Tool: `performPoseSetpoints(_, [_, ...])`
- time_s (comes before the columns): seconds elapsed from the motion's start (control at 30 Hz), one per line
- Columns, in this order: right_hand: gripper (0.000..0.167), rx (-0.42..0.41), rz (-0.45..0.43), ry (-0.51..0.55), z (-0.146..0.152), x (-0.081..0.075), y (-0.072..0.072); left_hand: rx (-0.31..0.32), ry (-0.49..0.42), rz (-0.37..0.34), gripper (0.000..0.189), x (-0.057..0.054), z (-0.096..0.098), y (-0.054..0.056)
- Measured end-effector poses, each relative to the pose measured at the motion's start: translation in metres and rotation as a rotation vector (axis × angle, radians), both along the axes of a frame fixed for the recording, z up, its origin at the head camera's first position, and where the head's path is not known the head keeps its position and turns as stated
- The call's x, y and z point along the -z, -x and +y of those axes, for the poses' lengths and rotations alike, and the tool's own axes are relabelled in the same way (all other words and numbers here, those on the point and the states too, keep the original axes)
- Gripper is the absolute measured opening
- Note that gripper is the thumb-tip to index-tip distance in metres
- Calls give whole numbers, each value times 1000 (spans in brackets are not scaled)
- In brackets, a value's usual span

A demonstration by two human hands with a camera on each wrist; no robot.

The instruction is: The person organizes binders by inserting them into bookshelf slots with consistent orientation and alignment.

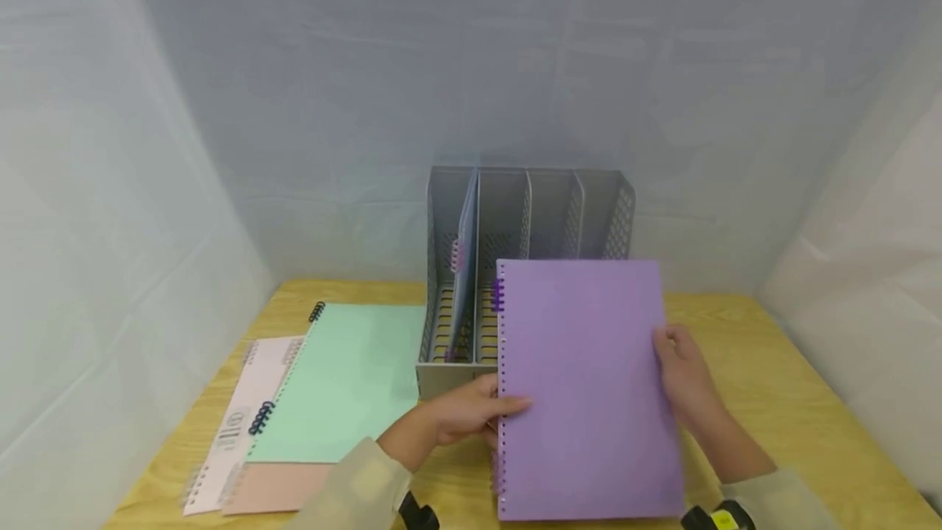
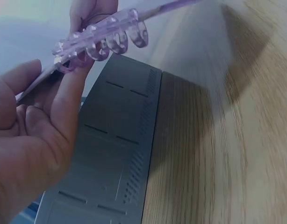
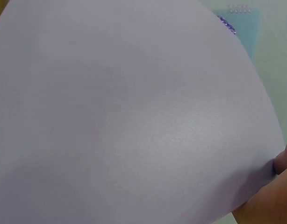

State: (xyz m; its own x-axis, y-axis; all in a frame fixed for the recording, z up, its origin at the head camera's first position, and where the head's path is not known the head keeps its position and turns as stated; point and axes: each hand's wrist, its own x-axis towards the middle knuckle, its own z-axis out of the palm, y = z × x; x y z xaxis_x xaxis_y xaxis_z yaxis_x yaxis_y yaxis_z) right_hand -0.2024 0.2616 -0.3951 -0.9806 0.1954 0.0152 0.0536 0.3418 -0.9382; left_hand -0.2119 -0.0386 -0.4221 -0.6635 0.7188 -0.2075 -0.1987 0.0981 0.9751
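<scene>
At left, a pale pink notebook (image 1: pixel 250 387) and a salmon notebook (image 1: pixel 275 487) were partly overlapped by a mint notebook (image 1: pixel 353 383). A blue notebook (image 1: pixel 465 268) was held, leaning, in the leftmost compartment of the grey organiser (image 1: pixel 441 379). With forearms angled inward, the spiral edge of the purple notebook (image 1: pixel 585 391) was pinched by the left hand (image 1: pixel 459 414), thumb in front, fingers curled behind; its opposite edge was gripped by the right hand (image 1: pixel 684 370), fingers partly hidden. The step was judged to be presentation before the organiser; for any compartment, an edge-on turn would be required.
</scene>
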Motion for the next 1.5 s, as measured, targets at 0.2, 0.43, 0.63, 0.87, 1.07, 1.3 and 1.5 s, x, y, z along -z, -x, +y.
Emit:
performPoseSetpoints(0.2, [34,-10,-17,-2,-5,2,-1,-4,35,28,41,-1,-9,0])
performPoseSetpoints(0.43, [33,-35,-18,13,-8,5,-2,3,50,51,40,-1,-16,-1])
performPoseSetpoints(0.63, [34,-48,-13,42,-13,4,-3,-11,54,74,43,-2,-20,-3])
performPoseSetpoints(0.87, [31,-70,-4,48,-16,3,-3,-37,60,84,44,-2,-25,-5])
performPoseSetpoints(1.07, [32,-95,-14,73,-15,4,-3,-46,50,79,43,-5,-26,-5])
performPoseSetpoints(1.3, [41,-118,0,76,-14,5,-1,-23,66,115,45,-15,-30,-5])
performPoseSetpoints(1.5, [58,-90,10,189,-10,7,5,8,71,148,48,-22,-36,-2])
